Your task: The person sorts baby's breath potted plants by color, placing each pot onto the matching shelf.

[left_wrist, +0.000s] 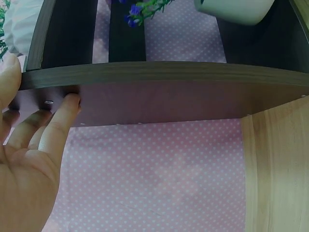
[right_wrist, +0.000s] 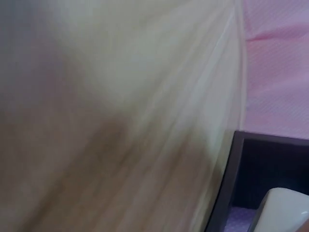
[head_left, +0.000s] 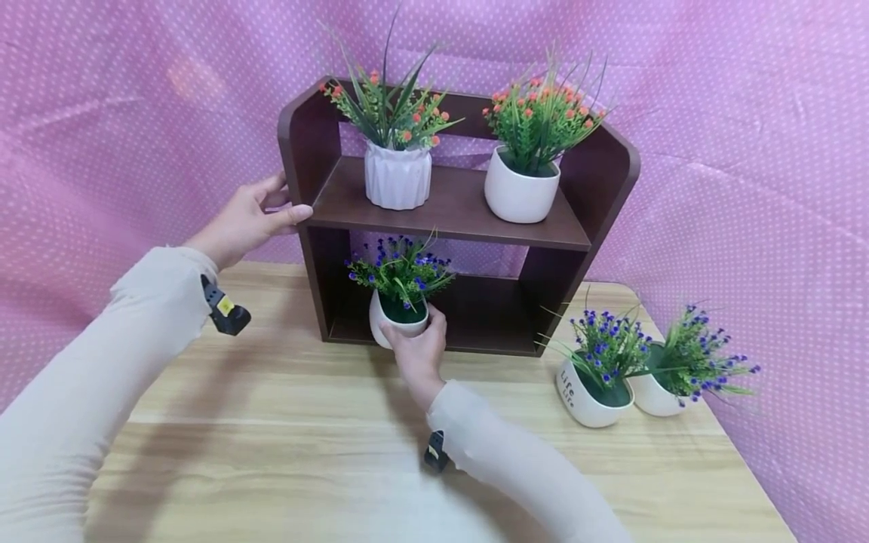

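Observation:
My right hand (head_left: 419,354) grips a white pot of blue-flowered artificial plant (head_left: 398,309) at the front of the lower level of a dark brown two-tier shelf (head_left: 468,211). Thumb and fingers lie around the pot's right and near side. In the right wrist view only part of the white pot (right_wrist: 282,212) shows, by the shelf's dark frame. At the shelf's left side, my left hand (head_left: 247,219) holds the panel, its thumb over the front edge and its fingertips against the outer face, as the left wrist view shows.
Above, a ribbed white pot (head_left: 397,177) and a smooth white pot (head_left: 521,188) hold orange-flowered plants. To the shelf's right, two more blue-flowered pots, one lettered (head_left: 591,396) and one behind it (head_left: 658,392), stand on the wooden table (head_left: 305,452). A pink dotted cloth (head_left: 747,151) hangs behind.

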Demonstrator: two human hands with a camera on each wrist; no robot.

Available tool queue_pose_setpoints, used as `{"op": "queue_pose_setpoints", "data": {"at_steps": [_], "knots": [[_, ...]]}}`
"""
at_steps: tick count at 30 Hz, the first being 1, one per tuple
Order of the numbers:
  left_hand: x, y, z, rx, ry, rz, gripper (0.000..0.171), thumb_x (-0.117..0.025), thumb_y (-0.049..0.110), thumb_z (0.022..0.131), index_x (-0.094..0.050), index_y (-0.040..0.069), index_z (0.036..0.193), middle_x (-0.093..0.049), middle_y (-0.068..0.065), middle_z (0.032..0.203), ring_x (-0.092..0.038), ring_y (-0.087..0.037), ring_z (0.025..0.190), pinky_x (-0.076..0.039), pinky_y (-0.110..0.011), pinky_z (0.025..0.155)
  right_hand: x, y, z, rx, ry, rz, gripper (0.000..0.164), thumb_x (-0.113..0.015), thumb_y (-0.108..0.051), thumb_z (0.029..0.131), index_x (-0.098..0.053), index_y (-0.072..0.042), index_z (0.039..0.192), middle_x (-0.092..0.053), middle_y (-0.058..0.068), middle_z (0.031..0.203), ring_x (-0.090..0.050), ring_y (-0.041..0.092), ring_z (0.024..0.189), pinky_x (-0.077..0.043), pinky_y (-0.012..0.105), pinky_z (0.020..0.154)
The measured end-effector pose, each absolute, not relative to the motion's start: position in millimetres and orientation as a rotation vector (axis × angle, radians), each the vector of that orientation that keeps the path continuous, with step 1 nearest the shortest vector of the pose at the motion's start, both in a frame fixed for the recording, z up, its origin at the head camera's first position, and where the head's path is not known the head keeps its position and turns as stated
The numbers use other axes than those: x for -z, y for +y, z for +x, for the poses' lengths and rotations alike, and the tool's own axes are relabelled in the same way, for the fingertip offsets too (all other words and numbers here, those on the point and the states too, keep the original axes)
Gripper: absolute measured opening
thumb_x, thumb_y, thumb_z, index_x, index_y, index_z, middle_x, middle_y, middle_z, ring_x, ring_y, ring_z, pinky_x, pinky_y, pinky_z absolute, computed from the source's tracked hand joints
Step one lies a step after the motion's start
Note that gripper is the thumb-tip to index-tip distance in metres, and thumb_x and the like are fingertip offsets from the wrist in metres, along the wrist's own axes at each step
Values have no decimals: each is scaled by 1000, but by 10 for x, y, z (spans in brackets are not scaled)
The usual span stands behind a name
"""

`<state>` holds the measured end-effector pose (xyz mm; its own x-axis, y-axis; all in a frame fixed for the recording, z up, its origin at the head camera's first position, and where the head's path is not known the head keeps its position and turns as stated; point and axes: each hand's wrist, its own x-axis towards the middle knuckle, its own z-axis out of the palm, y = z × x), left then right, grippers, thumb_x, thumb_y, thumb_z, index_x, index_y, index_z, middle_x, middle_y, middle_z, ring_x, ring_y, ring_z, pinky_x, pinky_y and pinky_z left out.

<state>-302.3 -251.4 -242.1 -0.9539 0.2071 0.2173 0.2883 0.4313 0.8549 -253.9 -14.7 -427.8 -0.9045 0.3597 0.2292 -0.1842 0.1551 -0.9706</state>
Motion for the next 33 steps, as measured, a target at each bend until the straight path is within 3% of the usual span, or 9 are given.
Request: {"op": "queue_pose_setpoints", "data": {"at_steps": [5, 23, 33], "knots": [[2425, -2534, -3020, 1514, -2630, -429, 74, -63, 32, 93, -23, 20, 153, -45, -18, 144, -59, -15, 115, -53, -19, 87, 4334, -210, -2669, -1731, -2057, -201, 75, -90, -21, 62, -51, -3, 124, -56, 14, 117, -55, 29, 108, -45, 37, 99], [2435, -2529, -3042, 1525, -2607, -461, 73, -63, 31, 93, -23, 20, 153, -44, -18, 145, -58, -19, 119, -54, -18, 85, 4476, -431, -2872, -1672, -2071, -239, 81, -92, -23, 59, -52, -3, 126, -58, 14, 118, -58, 30, 106, -47, 39, 97], [2436, -2527, -3038, 1514, -2602, -457, 72, -63, 30, 93, -24, 19, 153, -46, -19, 143, -60, -11, 112, -54, -17, 83, 4499, -591, -2931, -1702, -2043, -268, 81, -92, -20, 58, -51, -3, 126, -57, 17, 118, -58, 31, 106, -47, 41, 96]]}}
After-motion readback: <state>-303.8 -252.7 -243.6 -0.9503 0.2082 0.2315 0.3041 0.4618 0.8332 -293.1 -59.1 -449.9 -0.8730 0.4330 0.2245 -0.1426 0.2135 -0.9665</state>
